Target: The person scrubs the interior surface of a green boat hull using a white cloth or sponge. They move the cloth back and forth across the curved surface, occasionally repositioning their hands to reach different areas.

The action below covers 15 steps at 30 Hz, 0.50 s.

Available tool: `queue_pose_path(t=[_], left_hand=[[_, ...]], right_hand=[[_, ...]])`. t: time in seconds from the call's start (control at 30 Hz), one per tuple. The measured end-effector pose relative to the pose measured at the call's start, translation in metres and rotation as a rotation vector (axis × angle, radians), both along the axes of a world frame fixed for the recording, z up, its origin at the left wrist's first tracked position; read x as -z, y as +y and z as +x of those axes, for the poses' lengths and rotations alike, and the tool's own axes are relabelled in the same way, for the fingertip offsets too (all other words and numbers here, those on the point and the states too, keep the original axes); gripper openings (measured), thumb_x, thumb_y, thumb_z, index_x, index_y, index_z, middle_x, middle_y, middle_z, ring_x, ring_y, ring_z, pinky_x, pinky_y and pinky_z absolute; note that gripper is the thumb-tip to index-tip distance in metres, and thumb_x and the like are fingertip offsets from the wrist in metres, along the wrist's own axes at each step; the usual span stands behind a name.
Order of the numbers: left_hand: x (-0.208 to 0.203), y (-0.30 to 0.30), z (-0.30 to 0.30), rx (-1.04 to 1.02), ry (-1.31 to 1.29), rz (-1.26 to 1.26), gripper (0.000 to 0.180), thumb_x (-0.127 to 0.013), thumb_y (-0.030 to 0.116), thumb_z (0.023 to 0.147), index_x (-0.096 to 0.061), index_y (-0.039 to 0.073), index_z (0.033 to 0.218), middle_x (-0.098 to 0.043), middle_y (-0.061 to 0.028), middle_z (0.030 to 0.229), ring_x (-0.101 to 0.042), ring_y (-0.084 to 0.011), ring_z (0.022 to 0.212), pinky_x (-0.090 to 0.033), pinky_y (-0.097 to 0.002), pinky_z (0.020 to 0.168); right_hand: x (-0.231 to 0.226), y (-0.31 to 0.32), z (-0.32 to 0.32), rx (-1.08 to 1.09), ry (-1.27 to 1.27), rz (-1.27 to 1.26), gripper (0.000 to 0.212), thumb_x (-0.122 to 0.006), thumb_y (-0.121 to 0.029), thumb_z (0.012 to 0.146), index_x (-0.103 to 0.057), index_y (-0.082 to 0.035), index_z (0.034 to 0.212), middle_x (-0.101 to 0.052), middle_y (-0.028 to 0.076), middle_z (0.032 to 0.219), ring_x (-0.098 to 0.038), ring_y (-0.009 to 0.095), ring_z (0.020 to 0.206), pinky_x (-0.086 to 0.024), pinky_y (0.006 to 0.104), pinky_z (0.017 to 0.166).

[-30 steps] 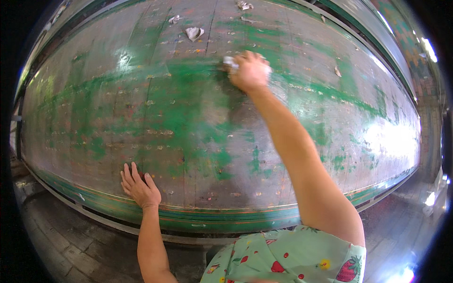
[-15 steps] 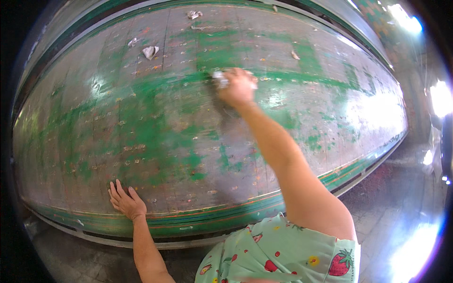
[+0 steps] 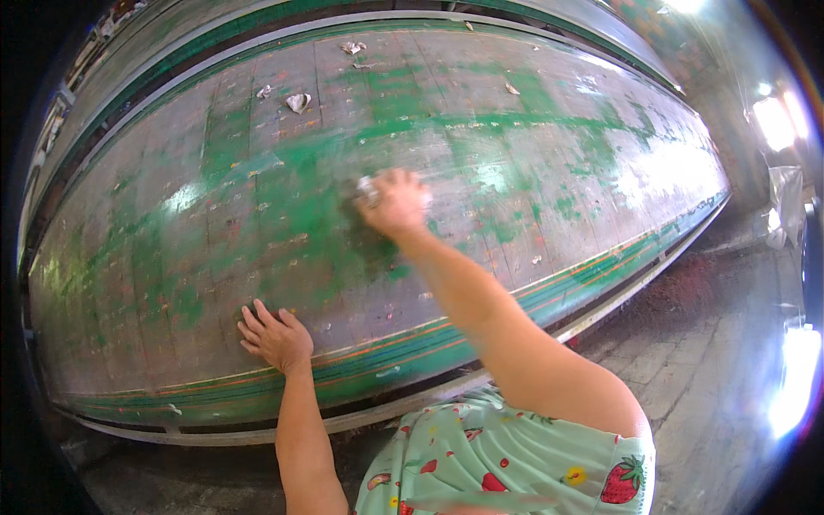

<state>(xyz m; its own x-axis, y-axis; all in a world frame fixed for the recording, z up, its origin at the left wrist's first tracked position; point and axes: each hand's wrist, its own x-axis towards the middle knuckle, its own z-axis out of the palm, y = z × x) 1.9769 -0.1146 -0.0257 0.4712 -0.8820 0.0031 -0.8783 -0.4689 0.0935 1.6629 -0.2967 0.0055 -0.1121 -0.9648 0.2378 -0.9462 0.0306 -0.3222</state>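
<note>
A long table (image 3: 232,283), its grey top stained with green paint, stretches across in front of me. Around the middle of the top, my right hand (image 3: 397,202) is closed on a crumpled white rag (image 3: 368,186) and presses it to the surface. The rag pokes out at the left of the fingers; the rest is under the hand, which is slightly blurred. Near the front edge, my left hand (image 3: 279,339) lies flat with fingers spread, holding nothing.
Crumpled white scraps (image 3: 298,103) lie on the far part of the top, with another bit (image 3: 512,88) farther right. The table's front edge (image 3: 412,352) carries green and orange stripes. Beyond stands another long table (image 3: 163,51). A grey floor (image 3: 687,360) lies at the right.
My right hand has drawn the rag nearer across the top, with the elbow more bent. The view has shifted, and my left hand stays flat near the front edge.
</note>
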Motion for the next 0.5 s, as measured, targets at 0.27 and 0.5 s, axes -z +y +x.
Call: queue_pose_path(t=[0.27, 0.5], left_hand=[[-0.002, 0.002, 0.029, 0.083, 0.165, -0.104, 0.071, -0.062, 0.042, 0.121, -0.041, 0.014, 0.183, -0.032, -0.02, 0.192, -0.027, -0.047, 0.178, -0.019, -0.0717, 0.142], [0.008, 0.023, 0.143, 0.043, -0.091, -0.038, 0.071, -0.063, 0.044, 0.122, -0.041, 0.018, 0.184, -0.038, -0.0194, 0.19, -0.033, -0.0466, 0.175, -0.023, -0.0696, 0.141]], right_hand=[[0.006, 0.202, 0.037, -0.585, -0.006, -0.036, 0.055, -0.098, -0.029, 0.074, -0.087, -0.029, 0.128, -0.073, 0.005, 0.147, -0.063, 0.038, 0.141, -0.051, 0.0617, 0.114], [-0.004, 0.205, -0.168, -0.177, 0.15, -0.003, 0.048, -0.095, -0.035, 0.081, -0.089, -0.027, 0.127, -0.075, 0.011, 0.145, -0.066, 0.043, 0.139, -0.051, 0.0632, 0.114]])
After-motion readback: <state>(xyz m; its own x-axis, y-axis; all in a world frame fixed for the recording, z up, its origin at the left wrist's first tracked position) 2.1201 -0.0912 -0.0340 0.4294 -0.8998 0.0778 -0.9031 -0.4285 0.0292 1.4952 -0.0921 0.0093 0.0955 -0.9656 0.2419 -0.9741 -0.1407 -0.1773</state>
